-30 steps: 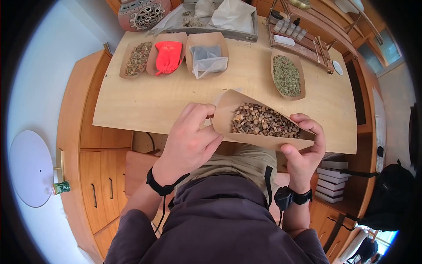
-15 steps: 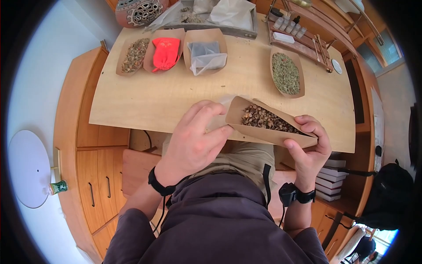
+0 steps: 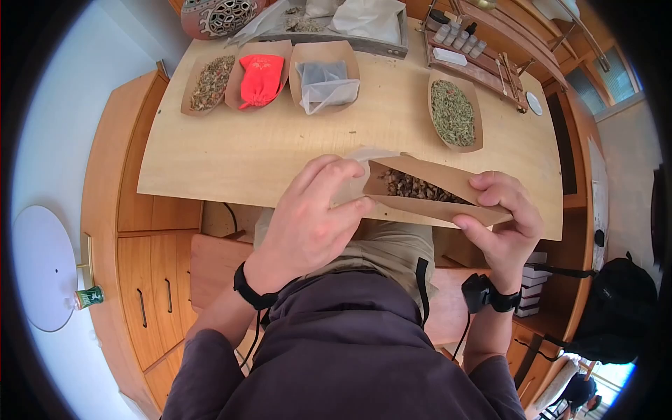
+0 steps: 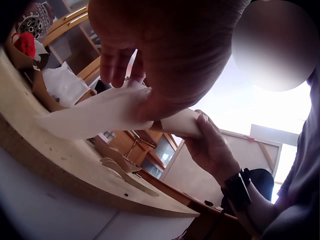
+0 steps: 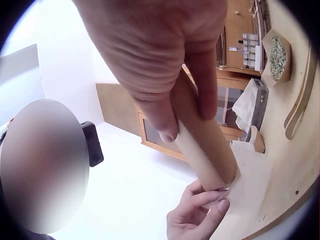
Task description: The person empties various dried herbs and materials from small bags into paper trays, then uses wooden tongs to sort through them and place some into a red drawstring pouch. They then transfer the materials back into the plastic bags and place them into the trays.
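Note:
My right hand (image 3: 507, 227) grips the right end of a brown paper tray (image 3: 434, 206), thumb on the near wall and fingers on the far one, squeezing it narrow. Chopped dark-brown dried pieces (image 3: 416, 187) lie inside. At the tray's left end, my left hand (image 3: 311, 220) pinches a thin white translucent bag (image 5: 250, 172). The left wrist view shows this bag hanging limp beyond the fingers. The tray's end sits right at the bag's mouth, which my left fingers partly hide. Tray and bag are held above the table's front edge.
On the wooden table (image 3: 259, 154) stand paper trays with mixed dried herbs (image 3: 212, 84), a red drawstring pouch (image 3: 261, 79), a dark packet in a translucent bag (image 3: 323, 80), and green dried herb (image 3: 452, 113). Behind are a grey tray (image 3: 381, 46) and a wooden rack with small bottles (image 3: 458, 40).
The tray has been squeezed narrower and shifted right and slightly down, its left end now at the bag. My right hand moved right; my left hand moved slightly right. Fewer brown pieces show.

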A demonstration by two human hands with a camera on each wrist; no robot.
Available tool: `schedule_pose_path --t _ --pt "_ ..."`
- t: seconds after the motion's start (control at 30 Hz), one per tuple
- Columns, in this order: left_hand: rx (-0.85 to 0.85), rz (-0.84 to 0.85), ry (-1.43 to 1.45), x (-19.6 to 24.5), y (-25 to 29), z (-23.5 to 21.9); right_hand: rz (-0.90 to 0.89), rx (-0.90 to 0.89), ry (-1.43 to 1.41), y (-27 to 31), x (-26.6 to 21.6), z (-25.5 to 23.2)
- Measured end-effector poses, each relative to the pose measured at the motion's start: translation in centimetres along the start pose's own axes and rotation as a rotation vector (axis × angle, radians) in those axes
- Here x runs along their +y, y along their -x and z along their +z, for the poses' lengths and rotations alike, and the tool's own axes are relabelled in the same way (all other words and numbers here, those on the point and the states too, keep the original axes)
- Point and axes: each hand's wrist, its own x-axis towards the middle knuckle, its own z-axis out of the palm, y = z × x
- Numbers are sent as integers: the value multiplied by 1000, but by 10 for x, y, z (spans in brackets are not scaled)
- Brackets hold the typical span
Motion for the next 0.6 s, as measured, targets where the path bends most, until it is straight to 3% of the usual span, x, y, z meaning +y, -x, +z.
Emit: schedule_pose_path --t 0.6 --pt "-12 -9 -10 0 -1 -4 -179 -190 76 -40 -11 -9"
